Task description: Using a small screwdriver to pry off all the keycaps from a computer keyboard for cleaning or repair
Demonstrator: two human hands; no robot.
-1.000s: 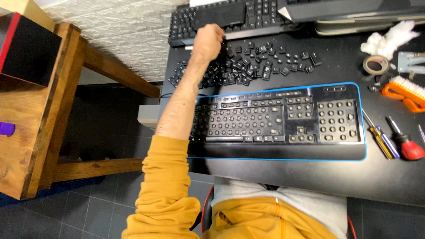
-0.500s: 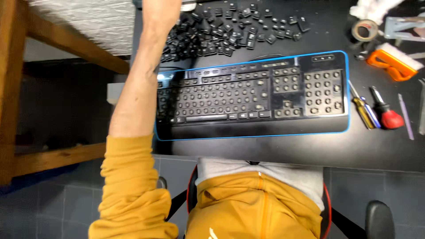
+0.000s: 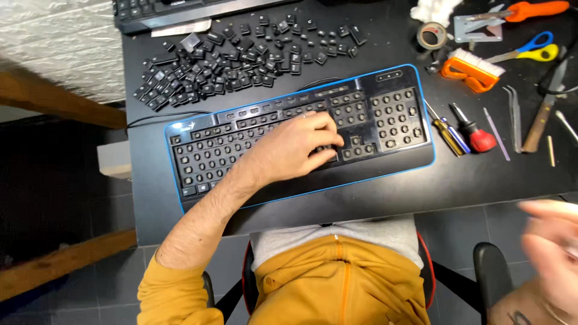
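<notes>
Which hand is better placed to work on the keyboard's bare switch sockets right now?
Left. The left hand rests on the keyboard, fingertips at the sockets. The right hand is blurred, off the desk edge.
</notes>
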